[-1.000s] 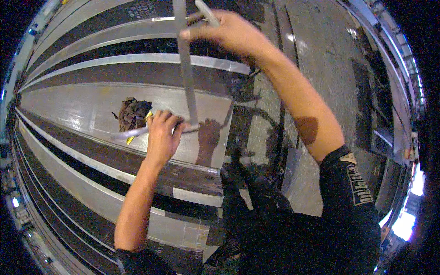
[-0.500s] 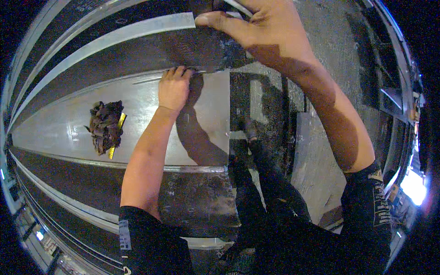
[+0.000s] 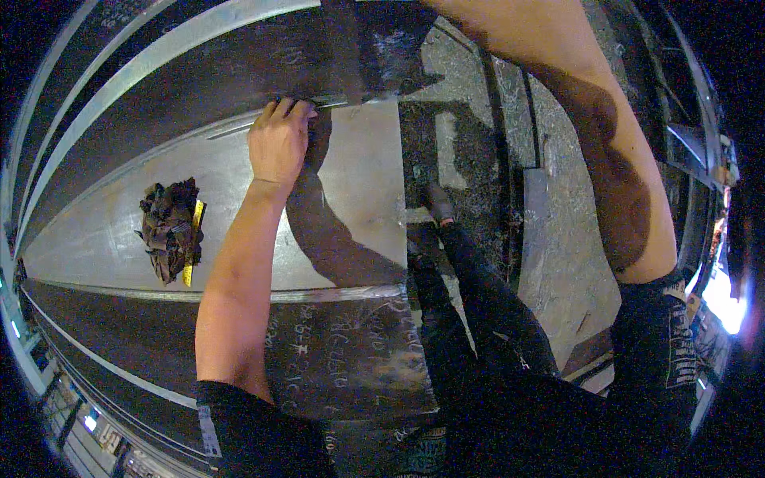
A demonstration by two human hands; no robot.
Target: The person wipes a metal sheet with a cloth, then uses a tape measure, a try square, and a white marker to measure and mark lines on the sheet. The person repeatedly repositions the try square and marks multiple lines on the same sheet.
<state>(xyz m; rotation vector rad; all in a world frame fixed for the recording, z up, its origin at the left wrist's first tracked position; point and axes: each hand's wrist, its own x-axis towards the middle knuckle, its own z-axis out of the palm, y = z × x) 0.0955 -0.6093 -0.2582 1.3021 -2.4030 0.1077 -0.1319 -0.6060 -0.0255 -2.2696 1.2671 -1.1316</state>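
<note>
My left hand rests at the far flange edge of a grey steel beam, its fingers curled over a thin metal rod. The rod runs along the edge and shows on both sides of the hand. How firmly the fingers grip it is partly hidden. Left of that hand, a crumpled dark brown bundle, a rag or gloves, lies on the bare steel. A yellow measuring strip sticks out along its right side. My right forearm reaches over the top edge of the picture, and the right hand is outside it.
More long steel beams run side by side beyond and nearer than this one. Chalk marks cover the dark near beam side. Right of the beam's end lies a grey concrete floor, with my legs and shoe there.
My right hand has gone up out of the picture. The left hand, with the rod, has shifted left along the flange edge. The view has shifted slightly.
</note>
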